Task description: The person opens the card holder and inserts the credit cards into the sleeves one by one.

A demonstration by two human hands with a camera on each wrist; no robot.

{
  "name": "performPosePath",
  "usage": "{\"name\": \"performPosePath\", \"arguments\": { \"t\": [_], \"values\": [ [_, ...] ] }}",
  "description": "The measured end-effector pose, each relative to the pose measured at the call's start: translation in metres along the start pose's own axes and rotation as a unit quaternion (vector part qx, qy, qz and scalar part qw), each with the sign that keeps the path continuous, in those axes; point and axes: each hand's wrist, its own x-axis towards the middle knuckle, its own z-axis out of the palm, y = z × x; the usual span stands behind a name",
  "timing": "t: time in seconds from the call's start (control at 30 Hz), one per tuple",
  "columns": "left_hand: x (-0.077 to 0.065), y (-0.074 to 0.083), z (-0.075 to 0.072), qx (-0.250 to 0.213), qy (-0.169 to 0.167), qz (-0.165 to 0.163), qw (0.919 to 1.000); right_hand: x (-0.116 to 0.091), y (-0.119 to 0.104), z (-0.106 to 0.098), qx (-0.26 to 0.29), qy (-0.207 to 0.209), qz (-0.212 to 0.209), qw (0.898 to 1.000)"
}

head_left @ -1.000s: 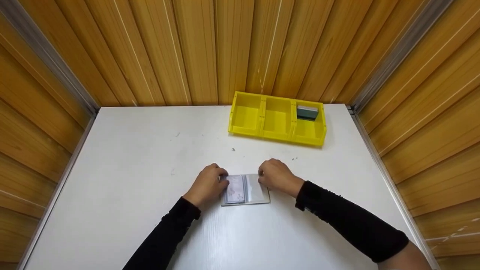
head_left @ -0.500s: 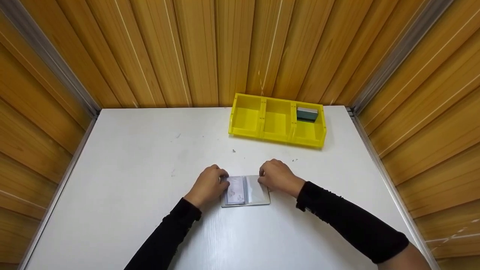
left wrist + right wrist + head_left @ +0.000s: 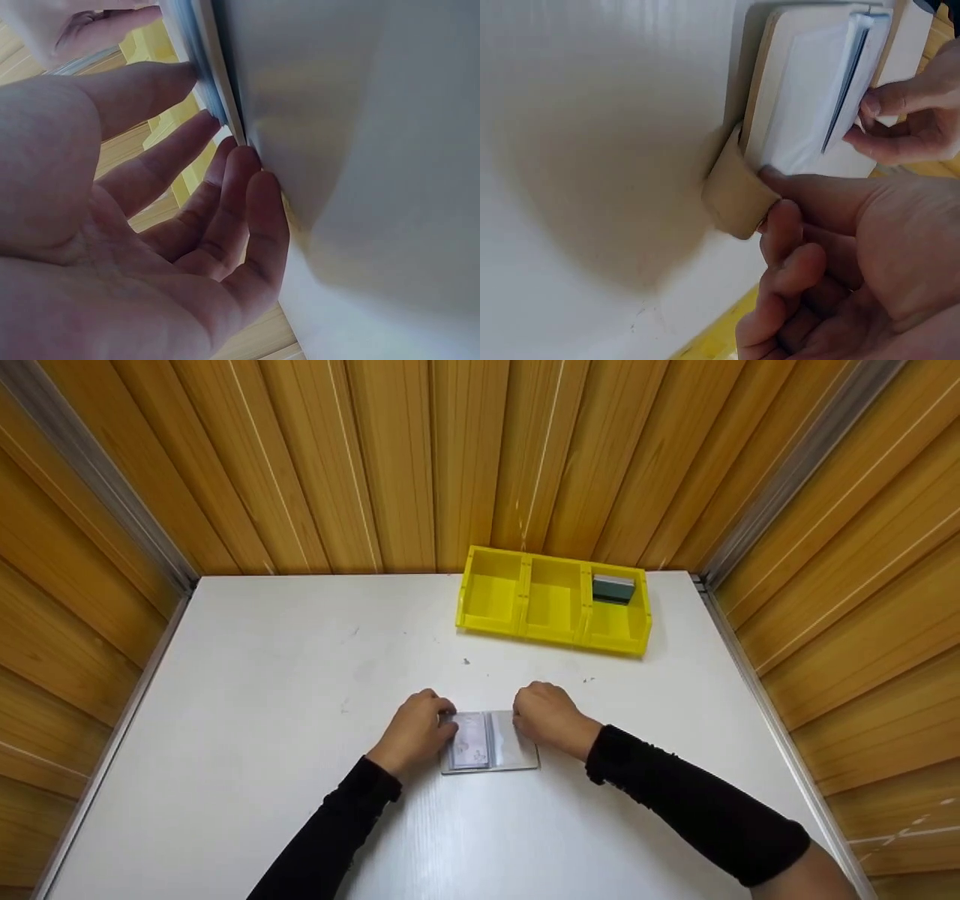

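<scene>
A card holder (image 3: 514, 750) lies unfolded on the white table, with clear plastic sleeves inside. A stack of sleeves with a pale printed card (image 3: 471, 742) lies on its left half. My left hand (image 3: 412, 731) holds the left edge, thumb and fingertips against the sleeves and cover, as the left wrist view shows. At the upper right corner my right hand (image 3: 551, 720) pinches the cover. In the right wrist view a beige corner flap (image 3: 739, 195) bends up between thumb and index finger. From the head, the right fingertips are hidden behind the hand.
A yellow bin (image 3: 517, 633) with three compartments stands by the back wall, right of centre. Its right compartment holds a dark green and white block-like item (image 3: 613, 591). Small dark marks dot the table (image 3: 300, 682). Wood-patterned walls enclose the back and sides.
My right hand has shifted slightly left and turned a little, still at the holder's upper right corner. The left hand and the holder stay in place.
</scene>
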Motion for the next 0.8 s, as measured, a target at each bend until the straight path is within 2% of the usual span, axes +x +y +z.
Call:
{"name": "performPosePath", "arguments": {
  "t": [0.13, 0.33, 0.6, 0.8],
  "values": [
    [0.001, 0.000, 0.001, 0.000, 0.004, 0.001, 1.0000, -0.002, -0.002, 0.003, -0.010, 0.015, -0.003, 1.000],
    [0.002, -0.001, 0.002, 0.005, 0.004, 0.005, 1.0000, -0.003, 0.000, 0.007, 0.015, 0.024, -0.001, 1.000],
    [0.001, 0.000, 0.002, 0.000, 0.006, -0.004, 1.0000, -0.003, 0.003, 0.004, 0.074, -0.011, 0.046, 0.996],
    [0.000, 0.000, 0.001, -0.012, -0.009, -0.019, 0.9997, -0.004, 0.003, -0.005, 0.149, -0.041, 0.065, 0.986]
  ]
}}
